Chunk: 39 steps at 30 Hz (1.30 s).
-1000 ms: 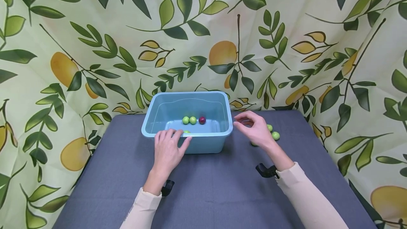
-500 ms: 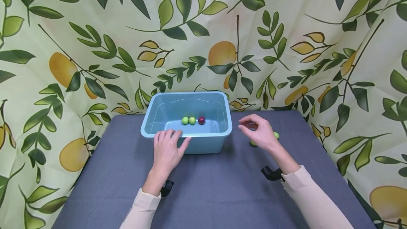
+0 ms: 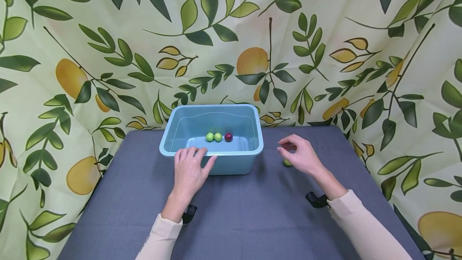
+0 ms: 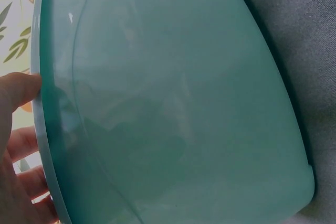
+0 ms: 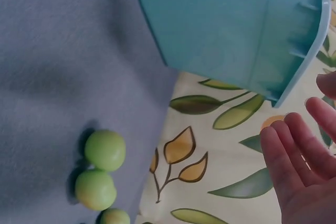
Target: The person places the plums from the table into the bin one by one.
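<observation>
A blue plastic tub [image 3: 211, 111] stands at the back middle of the table. My left hand [image 3: 190, 171] holds its front rim, the fingers bent over the edge; the left wrist view has the thumb [image 4: 23, 88] against that rim. Inside the tub lie green round fruits [image 3: 217, 137] and a dark red one [image 3: 228, 137]. To the tub's right, my right hand [image 3: 301, 155] hovers with loosely bent fingers and nothing in it. Under it a green fruit [image 3: 287, 163] partly shows; the right wrist view has several such green fruits [image 5: 105, 150] on the cloth.
A dark grey-blue cloth [image 3: 231, 216] covers the table. Behind it and at both sides hangs a leaf-patterned fabric [image 3: 216, 63]. Each wrist wears a black strap mount [image 3: 316, 200].
My right hand has drawn away from the tub's right rim, rightward and a little nearer, over the loose green fruits. A green fruit by the tub's front wall has dropped from sight. My left hand stays put.
</observation>
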Tool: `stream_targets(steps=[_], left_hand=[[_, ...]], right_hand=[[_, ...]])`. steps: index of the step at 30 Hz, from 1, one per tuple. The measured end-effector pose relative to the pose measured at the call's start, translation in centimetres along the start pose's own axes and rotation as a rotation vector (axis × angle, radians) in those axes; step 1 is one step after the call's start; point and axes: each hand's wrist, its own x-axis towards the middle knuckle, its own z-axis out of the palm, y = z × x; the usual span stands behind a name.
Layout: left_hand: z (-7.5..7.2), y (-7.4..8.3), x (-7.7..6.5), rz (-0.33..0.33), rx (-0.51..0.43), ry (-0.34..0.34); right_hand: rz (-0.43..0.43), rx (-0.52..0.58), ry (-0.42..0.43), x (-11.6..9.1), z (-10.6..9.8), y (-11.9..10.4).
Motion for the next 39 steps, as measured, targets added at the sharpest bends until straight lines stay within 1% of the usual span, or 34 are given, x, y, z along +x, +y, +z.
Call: stream_targets(steps=[11,18,25,39], left_hand=[[0.0,-0.1,0.0,-0.006,-0.002,-0.005],[0.0,0.0,0.0,-0.007,-0.001,-0.006],[0.0,0.0,-0.1,-0.011,0.003,-0.014],[0.1,-0.1,-0.1,-0.011,0.009,-0.015]], right_hand=[[-0.012,-0.088,-0.031,-0.3,-0.6,1.4],[-0.019,-0.162,-0.055,-0.4,-0.9,2.3],[0.005,-0.25,-0.08,-0.6,-1.0,3.2],[0.029,-0.35,-0.112,-0.9,-0.9,5.1]])
